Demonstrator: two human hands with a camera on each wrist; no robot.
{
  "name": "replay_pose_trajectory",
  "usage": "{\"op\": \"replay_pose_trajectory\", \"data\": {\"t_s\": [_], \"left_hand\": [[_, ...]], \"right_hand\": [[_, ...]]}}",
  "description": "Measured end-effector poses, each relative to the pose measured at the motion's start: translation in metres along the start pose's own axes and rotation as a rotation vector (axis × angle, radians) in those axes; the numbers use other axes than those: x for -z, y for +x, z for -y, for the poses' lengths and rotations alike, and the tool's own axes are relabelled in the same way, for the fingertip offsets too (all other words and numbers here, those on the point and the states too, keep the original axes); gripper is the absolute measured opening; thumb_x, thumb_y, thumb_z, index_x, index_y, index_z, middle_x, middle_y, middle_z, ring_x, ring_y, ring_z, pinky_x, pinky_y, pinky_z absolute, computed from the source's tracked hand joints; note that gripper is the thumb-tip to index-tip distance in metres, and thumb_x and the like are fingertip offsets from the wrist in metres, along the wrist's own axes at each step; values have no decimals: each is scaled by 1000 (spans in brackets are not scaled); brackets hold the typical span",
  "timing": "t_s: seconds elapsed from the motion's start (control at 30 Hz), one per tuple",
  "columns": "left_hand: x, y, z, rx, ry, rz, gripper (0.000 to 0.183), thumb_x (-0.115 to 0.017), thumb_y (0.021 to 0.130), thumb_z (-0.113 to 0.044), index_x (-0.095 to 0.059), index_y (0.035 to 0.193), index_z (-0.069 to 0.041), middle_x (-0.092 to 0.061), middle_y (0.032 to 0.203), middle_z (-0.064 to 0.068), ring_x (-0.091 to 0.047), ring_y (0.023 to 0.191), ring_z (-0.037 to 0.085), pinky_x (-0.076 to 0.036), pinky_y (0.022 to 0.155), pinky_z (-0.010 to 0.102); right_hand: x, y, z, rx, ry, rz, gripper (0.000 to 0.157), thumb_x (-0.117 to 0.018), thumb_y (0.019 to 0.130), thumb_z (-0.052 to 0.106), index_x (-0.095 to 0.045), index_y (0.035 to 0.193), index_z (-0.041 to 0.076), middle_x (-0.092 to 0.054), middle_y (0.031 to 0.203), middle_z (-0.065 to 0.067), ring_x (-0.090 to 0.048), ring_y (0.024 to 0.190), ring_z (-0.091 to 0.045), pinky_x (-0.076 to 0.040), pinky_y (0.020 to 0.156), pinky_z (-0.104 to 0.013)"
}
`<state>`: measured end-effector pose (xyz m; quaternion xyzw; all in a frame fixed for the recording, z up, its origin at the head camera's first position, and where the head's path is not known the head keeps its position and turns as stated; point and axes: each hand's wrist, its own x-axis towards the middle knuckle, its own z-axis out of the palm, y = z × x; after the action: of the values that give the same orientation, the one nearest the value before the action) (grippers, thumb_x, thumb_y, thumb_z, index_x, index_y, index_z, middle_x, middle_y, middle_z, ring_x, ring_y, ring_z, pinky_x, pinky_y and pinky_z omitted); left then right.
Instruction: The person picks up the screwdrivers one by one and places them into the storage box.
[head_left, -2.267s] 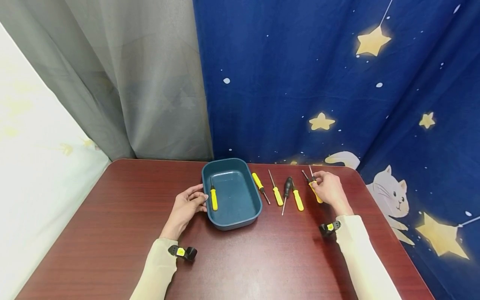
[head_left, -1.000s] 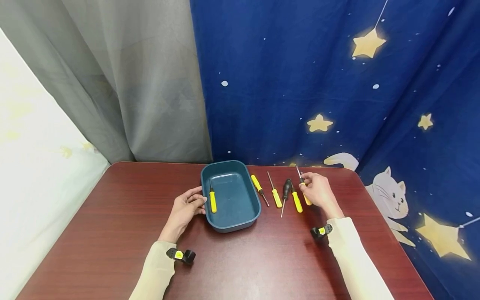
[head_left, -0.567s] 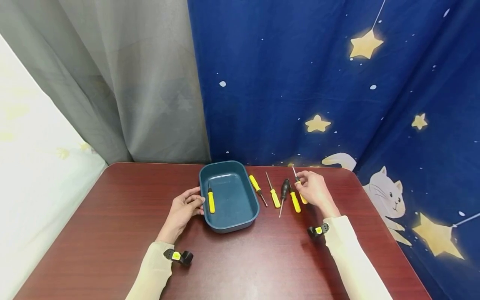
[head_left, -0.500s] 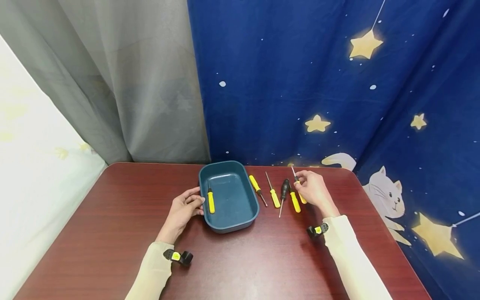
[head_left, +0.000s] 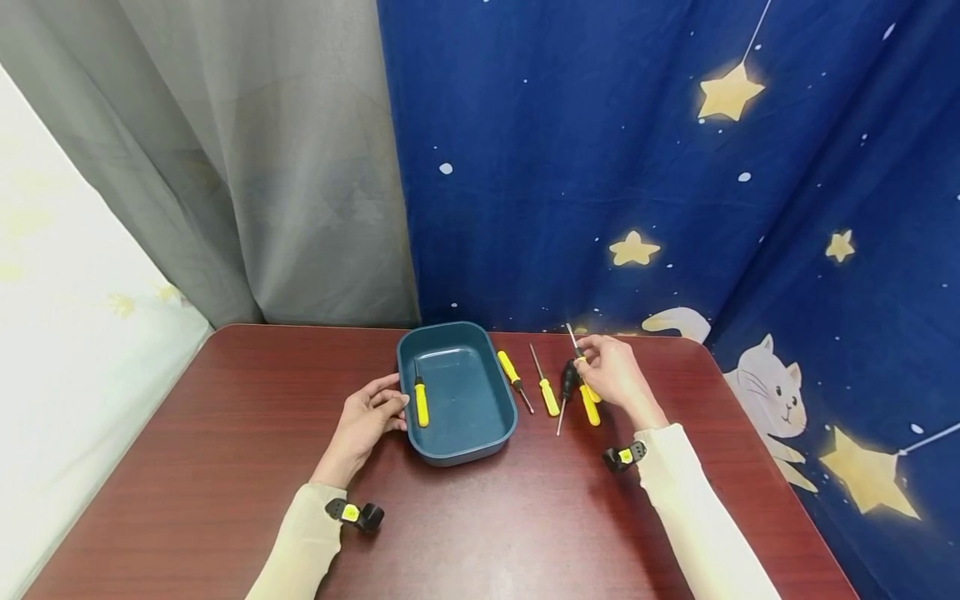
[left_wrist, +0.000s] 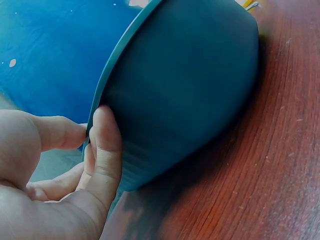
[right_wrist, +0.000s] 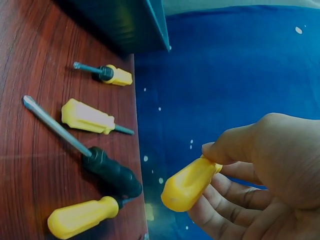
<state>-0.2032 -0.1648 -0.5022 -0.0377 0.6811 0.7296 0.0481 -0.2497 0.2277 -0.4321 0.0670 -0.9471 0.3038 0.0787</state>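
My left hand [head_left: 369,418] pinches the left rim of a dark teal plastic bin [left_wrist: 185,75], thumb on one side of the wall and fingers on the other. Inside the bin lies a yellow-handled screwdriver [head_left: 422,404]. In my right hand [head_left: 611,371] a screwdriver [right_wrist: 189,186] is pinched near the top of its yellow handle, its shaft pointing up and away. It hangs over a black-handled screwdriver [right_wrist: 112,172] and a yellow-handled screwdriver [right_wrist: 85,217] lying on the table, partly covering them in the head view.
Between the bin and my right hand lie two more yellow-handled screwdrivers, one screwdriver [head_left: 514,377] beside the bin wall and another screwdriver [head_left: 548,392] to its right. The reddish-brown table [head_left: 480,533] ends at a blue starry curtain [head_left: 525,208] and a grey curtain [head_left: 322,183].
My right hand has picked up the rightmost yellow-handled screwdriver and moved left with it, over the other screwdrivers. The left hand stays at the bin rim.
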Motion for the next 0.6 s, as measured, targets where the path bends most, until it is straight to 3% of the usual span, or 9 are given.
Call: {"op": "replay_pose_trajectory", "data": {"t_s": [0.3,0.6], "left_hand": [[0,2,1,2,14,-4,52,-64,99,-3,-48,148,-3,-63,96,5,-63,72,10,-61,64,23],[0,2,2,8,5,-9,52,-65,98,-3,-49,147,-4,-64,95,5,-62,71,11,-61,64,24]], "right_hand": [[-4,7,14,44,-22,5,33,-72,91,13,-69,121,0,-74,104,-17,-71,90,-29,-60,84,-46],[-9,11,31,17,21,61,33,-73,93,16,-68,123,3,-72,108,-15,-68,91,-27,-61,81,-41]]}}
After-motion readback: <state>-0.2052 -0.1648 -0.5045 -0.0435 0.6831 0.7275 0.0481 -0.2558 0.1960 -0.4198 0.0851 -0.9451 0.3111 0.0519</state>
